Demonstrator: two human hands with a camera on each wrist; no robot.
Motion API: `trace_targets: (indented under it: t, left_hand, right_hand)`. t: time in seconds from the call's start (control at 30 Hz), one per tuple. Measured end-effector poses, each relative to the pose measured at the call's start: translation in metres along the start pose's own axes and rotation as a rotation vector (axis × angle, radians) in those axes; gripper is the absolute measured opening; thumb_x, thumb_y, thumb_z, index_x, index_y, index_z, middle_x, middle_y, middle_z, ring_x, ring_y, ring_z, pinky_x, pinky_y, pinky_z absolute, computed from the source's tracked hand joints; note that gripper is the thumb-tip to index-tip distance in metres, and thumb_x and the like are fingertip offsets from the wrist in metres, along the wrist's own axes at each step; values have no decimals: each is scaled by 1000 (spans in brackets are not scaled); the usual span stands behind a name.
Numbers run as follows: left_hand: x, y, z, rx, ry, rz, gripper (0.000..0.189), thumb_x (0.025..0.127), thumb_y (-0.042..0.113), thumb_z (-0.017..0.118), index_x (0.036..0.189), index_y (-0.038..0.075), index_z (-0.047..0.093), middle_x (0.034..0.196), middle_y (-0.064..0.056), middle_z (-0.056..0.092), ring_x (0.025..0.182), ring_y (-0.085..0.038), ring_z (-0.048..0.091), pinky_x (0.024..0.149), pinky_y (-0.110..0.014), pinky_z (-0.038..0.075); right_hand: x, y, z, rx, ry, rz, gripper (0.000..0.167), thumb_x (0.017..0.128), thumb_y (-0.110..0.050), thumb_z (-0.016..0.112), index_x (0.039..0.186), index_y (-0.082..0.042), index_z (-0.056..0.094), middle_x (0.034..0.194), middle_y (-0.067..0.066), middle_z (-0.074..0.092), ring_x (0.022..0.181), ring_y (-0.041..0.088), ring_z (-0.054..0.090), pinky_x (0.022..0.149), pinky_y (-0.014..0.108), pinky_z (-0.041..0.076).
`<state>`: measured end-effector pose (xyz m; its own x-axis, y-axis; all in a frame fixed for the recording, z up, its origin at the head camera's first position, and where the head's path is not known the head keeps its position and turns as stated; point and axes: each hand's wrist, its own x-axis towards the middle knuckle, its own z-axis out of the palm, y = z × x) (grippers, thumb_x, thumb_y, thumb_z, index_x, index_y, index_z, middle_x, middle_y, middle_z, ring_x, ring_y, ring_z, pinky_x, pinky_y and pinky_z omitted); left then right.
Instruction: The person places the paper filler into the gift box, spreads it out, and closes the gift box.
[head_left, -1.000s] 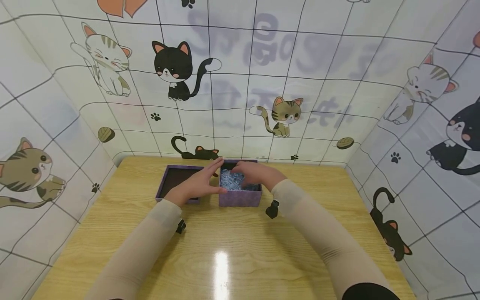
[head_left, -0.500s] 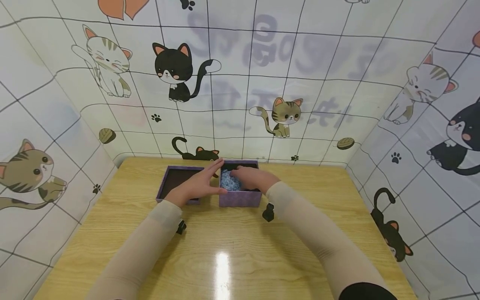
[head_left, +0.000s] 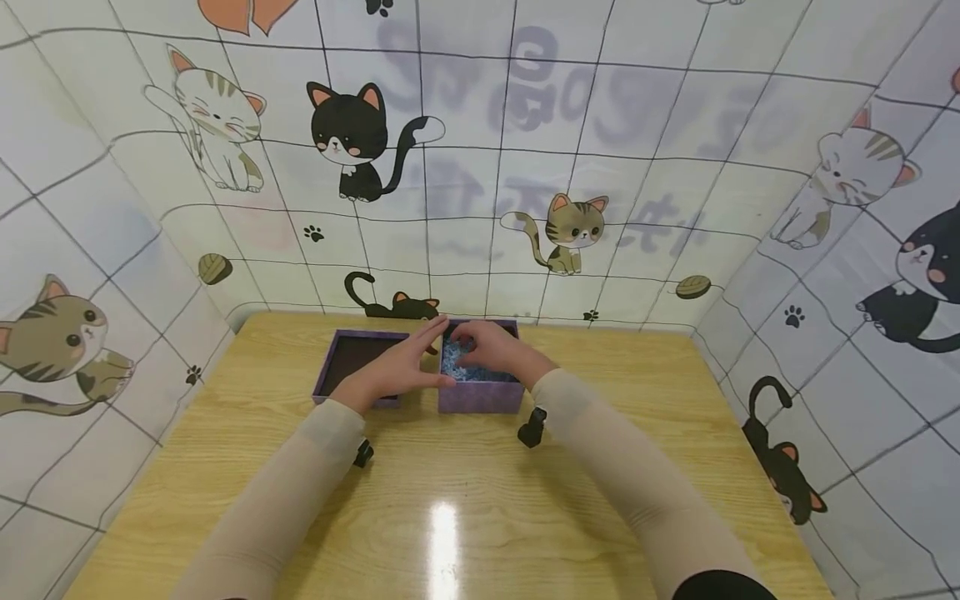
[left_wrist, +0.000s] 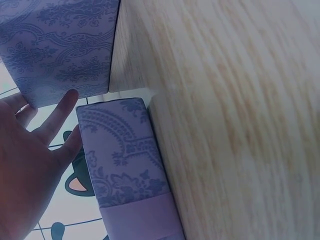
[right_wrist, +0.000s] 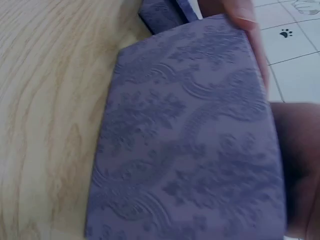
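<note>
An open purple patterned box (head_left: 480, 397) holds blue shredded paper (head_left: 453, 354). My left hand (head_left: 393, 367) spans its left side with spread fingers, the thumb at the front corner and the fingertips near the back corner. In the left wrist view, the left fingers (left_wrist: 57, 117) lie against the box wall. My right hand (head_left: 491, 346) reaches over the right side into the box, its fingers bent over the paper with a gap between thumb and forefinger. In the right wrist view, the box side (right_wrist: 190, 135) hides most of this hand.
A shallow purple lid (head_left: 348, 367) with a dark inside lies just left of the box, partly under the left hand. Both stand at the back of a wooden table (head_left: 420, 492). Cat-print sheeting (head_left: 465, 183) walls the back and sides.
My right hand has shifted left inside the box, then drawn up a little, baring more shredded paper on the right. My left hand has stayed at the box's left side.
</note>
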<state>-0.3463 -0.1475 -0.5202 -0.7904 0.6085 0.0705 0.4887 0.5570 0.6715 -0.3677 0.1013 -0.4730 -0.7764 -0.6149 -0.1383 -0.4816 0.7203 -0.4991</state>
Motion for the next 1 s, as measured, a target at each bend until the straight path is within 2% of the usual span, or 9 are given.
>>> trace_targets:
  t: [0.1, 0.2, 0.33, 0.43, 0.63, 0.83, 1.0]
  left_hand:
    - [0, -1, 1, 0, -2, 1, 121, 92, 77, 76, 181, 28, 10, 187, 1, 1, 163, -39, 34, 121, -71, 38]
    - [0, 0, 1, 1, 6, -7, 121, 91, 78, 77, 181, 30, 10, 187, 4, 1, 160, -39, 39, 120, -71, 39]
    - [-1, 2, 0, -3, 9, -15, 120, 92, 75, 78, 181, 31, 10, 187, 6, 0, 153, -37, 50, 119, -70, 40]
    - [-1, 5, -1, 1, 1, -14, 120, 93, 73, 79, 181, 30, 10, 187, 5, -1, 152, -37, 51, 120, -69, 40]
    - [1, 7, -4, -11, -11, -26, 121, 93, 71, 80, 181, 28, 9, 187, 6, 0, 153, -38, 50, 119, -70, 40]
    - [2, 5, -4, -11, -20, -36, 123, 91, 73, 80, 181, 27, 10, 186, 8, -1, 164, -40, 31, 123, -71, 35]
    - [3, 5, -3, -15, -21, -43, 124, 91, 72, 82, 181, 27, 10, 186, 8, -1, 167, -39, 24, 124, -72, 32]
  right_hand:
    - [8, 0, 10, -94, -22, 45, 52, 106, -13, 79, 155, -5, 63, 153, 14, 64, 139, 32, 62, 113, 48, 52]
    - [14, 0, 17, -170, -41, 55, 53, 106, -13, 79, 156, -4, 63, 156, 15, 63, 144, 32, 59, 117, 48, 50]
    - [16, 0, 19, -197, -42, 58, 53, 106, -15, 78, 156, -5, 63, 156, 15, 63, 144, 32, 59, 118, 48, 49]
    - [9, -3, 12, -187, -47, 48, 53, 107, -15, 76, 157, -5, 61, 157, 14, 62, 145, 32, 59, 118, 48, 49]
    - [-15, -4, -8, -52, 29, 24, 58, 106, -17, 79, 159, -6, 59, 161, 13, 59, 147, 33, 56, 120, 50, 47]
    - [-41, 2, -19, 106, 145, 6, 56, 106, -19, 80, 158, -9, 61, 159, 11, 60, 142, 38, 59, 113, 53, 52]
    - [-54, 8, -21, 187, 223, 3, 52, 106, -19, 79, 156, -10, 64, 156, 9, 63, 139, 38, 62, 110, 55, 55]
